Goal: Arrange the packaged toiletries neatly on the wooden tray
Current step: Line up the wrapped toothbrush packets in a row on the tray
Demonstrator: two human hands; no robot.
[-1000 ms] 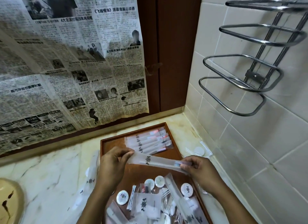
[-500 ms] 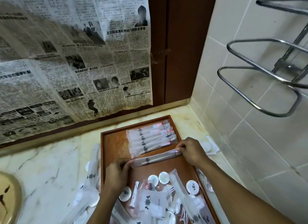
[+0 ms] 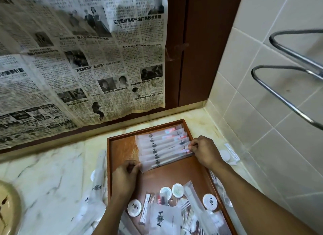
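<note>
- Task partly done: a row of long packets (image 3: 160,140) lies side by side, slightly overlapped, at the far end of the wooden tray (image 3: 108,164).
- Both hands are on one more long packet (image 3: 166,160). The left hand (image 3: 125,177) pinches its near-left end and the right hand (image 3: 204,151) pinches its far-right end.
- That packet sits at the near edge of the row, up against the last one. Can't tell if it lies flat yet or is just above the tray.
- Judgement: this is the placing step for the long ones, and the row is close to complete.
- Left to do: the near end of the tray is a jumble of round white discs (image 3: 177,190), a cotton swab packet (image 3: 146,206), a square sachet (image 3: 160,219) and another long packet lying across the pile.
- More packets (image 3: 97,185) lie off the tray on the desk (image 3: 52,173) to its left, and a few small items (image 3: 225,155) to its right by the tiled wall. These likely need sorting too.
- Middle of the tray is bare wood.
- Labels: the packets and discs carry a dark emblem like a ship's wheel, with no brand text readable.
- The newspaper (image 3: 78,59) hanging behind is in Chinese. One headline begins "王力宏巡演杭州站"; the small print is too fine to read.
</note>
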